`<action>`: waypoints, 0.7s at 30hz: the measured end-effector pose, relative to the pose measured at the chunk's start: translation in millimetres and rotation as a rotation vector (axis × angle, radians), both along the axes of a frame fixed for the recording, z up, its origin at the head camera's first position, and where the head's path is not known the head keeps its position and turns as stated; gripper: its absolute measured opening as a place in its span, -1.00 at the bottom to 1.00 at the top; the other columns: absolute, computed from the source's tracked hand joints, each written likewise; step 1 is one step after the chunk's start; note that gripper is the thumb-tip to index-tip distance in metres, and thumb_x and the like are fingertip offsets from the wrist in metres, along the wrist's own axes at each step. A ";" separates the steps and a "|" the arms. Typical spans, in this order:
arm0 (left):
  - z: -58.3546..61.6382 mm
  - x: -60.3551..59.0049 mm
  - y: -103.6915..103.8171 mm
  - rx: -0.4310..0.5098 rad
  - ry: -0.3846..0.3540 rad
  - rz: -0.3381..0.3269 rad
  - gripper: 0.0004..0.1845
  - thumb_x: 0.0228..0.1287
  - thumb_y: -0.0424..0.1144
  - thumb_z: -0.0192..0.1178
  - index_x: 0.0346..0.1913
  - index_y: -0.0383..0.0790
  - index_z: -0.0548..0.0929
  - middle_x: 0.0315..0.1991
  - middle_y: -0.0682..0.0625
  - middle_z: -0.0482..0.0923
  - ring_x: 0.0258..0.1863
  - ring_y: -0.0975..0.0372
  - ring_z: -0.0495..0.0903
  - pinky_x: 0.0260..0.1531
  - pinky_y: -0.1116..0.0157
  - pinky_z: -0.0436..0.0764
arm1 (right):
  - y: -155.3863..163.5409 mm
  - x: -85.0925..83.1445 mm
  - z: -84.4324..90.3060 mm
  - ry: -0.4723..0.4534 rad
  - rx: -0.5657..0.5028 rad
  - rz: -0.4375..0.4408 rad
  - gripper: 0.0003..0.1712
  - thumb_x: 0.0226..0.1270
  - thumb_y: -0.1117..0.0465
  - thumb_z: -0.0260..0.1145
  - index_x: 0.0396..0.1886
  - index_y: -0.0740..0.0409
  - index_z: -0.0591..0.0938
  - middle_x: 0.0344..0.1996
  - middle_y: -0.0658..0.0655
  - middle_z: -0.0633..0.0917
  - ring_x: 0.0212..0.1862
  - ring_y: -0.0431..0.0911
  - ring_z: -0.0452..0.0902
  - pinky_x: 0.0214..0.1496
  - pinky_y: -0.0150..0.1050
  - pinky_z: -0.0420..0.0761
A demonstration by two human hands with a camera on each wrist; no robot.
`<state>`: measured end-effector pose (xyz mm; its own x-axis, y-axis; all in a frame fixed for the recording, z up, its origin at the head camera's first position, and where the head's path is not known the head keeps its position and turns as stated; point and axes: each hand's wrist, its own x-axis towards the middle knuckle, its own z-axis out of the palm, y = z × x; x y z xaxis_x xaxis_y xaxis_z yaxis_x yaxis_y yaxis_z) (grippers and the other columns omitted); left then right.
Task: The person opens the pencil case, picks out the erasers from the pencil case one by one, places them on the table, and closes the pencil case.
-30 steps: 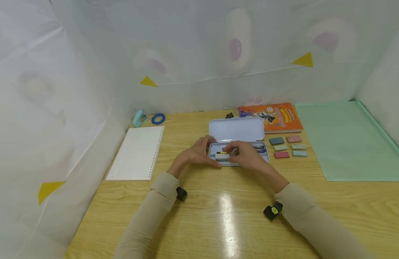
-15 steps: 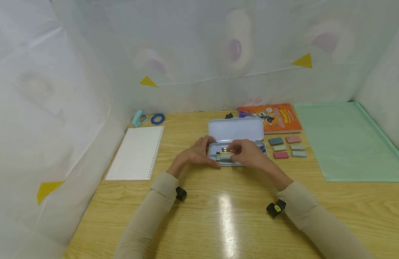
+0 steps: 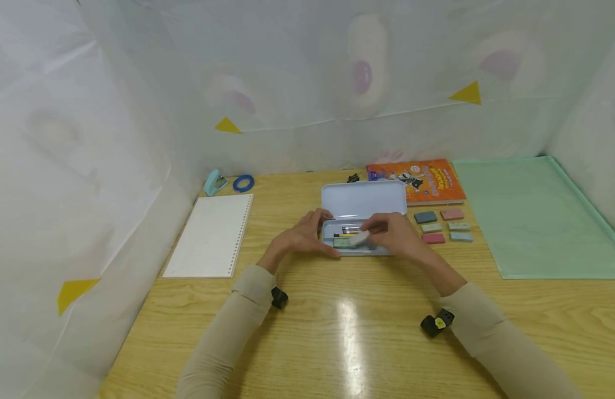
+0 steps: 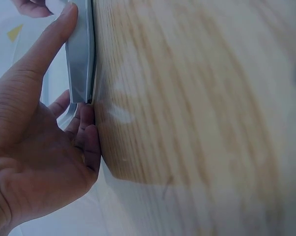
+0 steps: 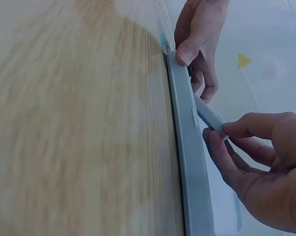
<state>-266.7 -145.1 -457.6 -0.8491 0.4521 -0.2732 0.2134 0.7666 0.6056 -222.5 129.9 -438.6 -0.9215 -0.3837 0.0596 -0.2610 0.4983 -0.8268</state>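
A white eraser (image 3: 358, 238) is pinched between the thumb and fingertips of the right hand (image 3: 394, 235), tilted over the near left part of an open pale blue pencil case (image 3: 382, 250) that lies in the middle of the wooden worktop (image 3: 347, 332); in the right wrist view the eraser (image 5: 210, 117) sits just above the case's near rim (image 5: 189, 162), with the right hand's fingers (image 5: 255, 131) curled round it. Inside the case, just under the eraser, lie a greenish eraser (image 3: 341, 243) and some pens (image 3: 349, 229). The case's lid (image 3: 364, 199) is folded back flat on the far side. The left hand (image 3: 302, 238) grasps the left end of the case, thumb along the near wall and fingers curled round the corner, as the left wrist view shows (image 4: 81, 54). Just right of the case six small coloured blocks (image 3: 441, 226) lie in two rows, apart from it. Beyond them an orange book (image 3: 422, 180) lies flat, and a green mat (image 3: 537, 221) covers the right part of the worktop. A small black clip (image 3: 353, 178) rests behind the lid. Well to the left lies a white spiral notepad (image 3: 209, 235), and at the far left corner a light blue stapler (image 3: 214, 182) sits beside a blue ring of tape (image 3: 243, 183).
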 end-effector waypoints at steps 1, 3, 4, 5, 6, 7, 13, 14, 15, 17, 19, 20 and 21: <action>-0.4 0.0 0.1 0.003 0.002 -0.001 0.09 -0.07 0.22 0.62 0.46 0.05 0.20 0.36 -0.07 0.28 0.32 0.12 0.30 0.39 0.06 0.35 | 3.4 0.4 0.2 -0.002 -0.009 -0.011 -0.79 0.37 0.38 0.35 -0.04 0.22 0.76 -0.08 0.20 0.76 -0.03 0.05 0.69 0.03 -0.07 0.67; -1.6 -0.2 0.2 0.005 0.008 -0.004 0.09 -0.06 0.22 0.62 0.46 0.05 0.20 0.36 -0.07 0.29 0.32 0.11 0.31 0.39 0.06 0.35 | 11.6 1.6 1.5 -0.008 -0.026 -0.035 -0.80 0.40 0.37 0.36 -0.02 0.23 0.75 -0.04 0.23 0.75 0.00 0.08 0.69 0.02 -0.14 0.68; -2.2 -0.2 0.2 0.006 0.012 -0.006 0.08 -0.05 0.21 0.61 0.46 0.04 0.20 0.36 -0.08 0.29 0.32 0.11 0.31 0.39 0.06 0.35 | 16.4 2.3 2.7 -0.019 -0.033 -0.047 -0.79 0.41 0.36 0.36 0.00 0.23 0.75 -0.02 0.24 0.74 0.03 0.09 0.68 0.01 -0.19 0.67; -2.3 0.2 0.2 0.005 0.016 -0.009 0.08 -0.04 0.21 0.61 0.47 0.04 0.20 0.36 -0.08 0.29 0.32 0.11 0.31 0.39 0.06 0.35 | 21.6 3.0 3.9 -0.030 -0.038 -0.057 -0.78 0.43 0.35 0.36 0.02 0.24 0.74 0.00 0.25 0.73 0.04 0.10 0.68 -0.01 -0.24 0.66; -0.9 1.4 0.4 0.010 0.019 -0.012 0.07 -0.03 0.20 0.61 0.47 0.03 0.20 0.36 -0.09 0.30 0.31 0.10 0.31 0.39 0.06 0.35 | 27.1 3.7 5.1 -0.039 -0.039 -0.068 -0.77 0.43 0.34 0.36 0.04 0.24 0.73 0.01 0.27 0.73 0.05 0.10 0.67 -0.02 -0.30 0.65; 0.0 2.5 0.6 0.007 0.021 -0.015 0.07 -0.02 0.20 0.60 0.47 0.02 0.19 0.36 -0.09 0.29 0.31 0.10 0.31 0.39 0.06 0.35 | 32.5 4.7 6.9 -0.042 -0.045 -0.076 -0.75 0.44 0.33 0.37 0.05 0.26 0.72 0.02 0.28 0.72 0.05 0.09 0.67 -0.04 -0.34 0.64; 9.8 9.8 1.2 0.012 0.021 -0.026 0.05 0.02 0.18 0.58 0.47 -0.03 0.19 0.37 -0.13 0.29 0.32 0.07 0.31 0.41 0.04 0.34 | 69.5 10.0 9.7 -0.072 -0.075 -0.108 -0.69 0.45 0.30 0.38 0.13 0.29 0.68 0.03 0.34 0.72 -0.11 -0.16 0.65 -0.26 -0.32 0.65; 10.9 10.2 1.1 0.019 0.022 -0.026 0.05 0.02 0.18 0.59 0.47 -0.04 0.20 0.36 -0.14 0.29 0.31 0.06 0.31 0.41 0.02 0.34 | 75.6 10.9 9.8 -0.082 -0.083 -0.112 -0.67 0.45 0.29 0.38 0.15 0.30 0.68 0.04 0.34 0.71 -0.13 -0.21 0.65 -0.27 -0.30 0.67; 11.5 10.4 1.0 0.020 0.023 -0.026 0.05 0.02 0.18 0.59 0.47 -0.04 0.20 0.37 -0.14 0.29 0.32 0.06 0.31 0.41 0.03 0.33 | 81.6 11.6 10.1 -0.085 -0.093 -0.115 -0.65 0.45 0.28 0.39 0.16 0.32 0.66 0.04 0.35 0.71 -0.14 -0.24 0.65 -0.27 -0.28 0.69; 12.1 10.4 0.6 0.022 0.024 -0.025 0.05 0.01 0.18 0.59 0.46 -0.03 0.20 0.37 -0.13 0.29 0.32 0.07 0.31 0.42 0.03 0.33 | 92.6 13.2 10.5 -0.086 -0.091 -0.123 -0.61 0.44 0.25 0.42 0.18 0.32 0.66 0.03 0.34 0.72 -0.15 -0.29 0.66 -0.21 -0.29 0.71; 12.7 10.4 0.6 0.022 0.023 -0.022 0.06 0.00 0.18 0.60 0.47 -0.03 0.21 0.38 -0.13 0.28 0.33 0.07 0.31 0.42 0.04 0.33 | 103.1 15.4 10.9 -0.096 -0.078 -0.129 -0.57 0.45 0.20 0.43 0.20 0.32 0.64 0.03 0.32 0.73 -0.13 -0.28 0.69 -0.12 -0.34 0.71; 13.1 10.3 0.7 0.020 0.021 -0.020 0.06 0.00 0.18 0.60 0.47 -0.02 0.20 0.38 -0.12 0.28 0.34 0.08 0.31 0.43 0.04 0.33 | 107.9 16.9 11.2 -0.092 -0.062 -0.138 -0.58 0.45 0.18 0.43 0.19 0.30 0.65 0.02 0.30 0.74 -0.13 -0.28 0.69 -0.11 -0.38 0.69; 13.3 10.4 0.8 0.019 0.018 -0.018 0.06 0.00 0.19 0.60 0.47 -0.02 0.20 0.38 -0.12 0.28 0.34 0.08 0.31 0.43 0.04 0.33 | 112.6 18.4 11.1 -0.088 -0.038 -0.148 -0.57 0.45 0.15 0.43 0.19 0.27 0.65 0.02 0.29 0.74 -0.13 -0.29 0.69 -0.11 -0.43 0.65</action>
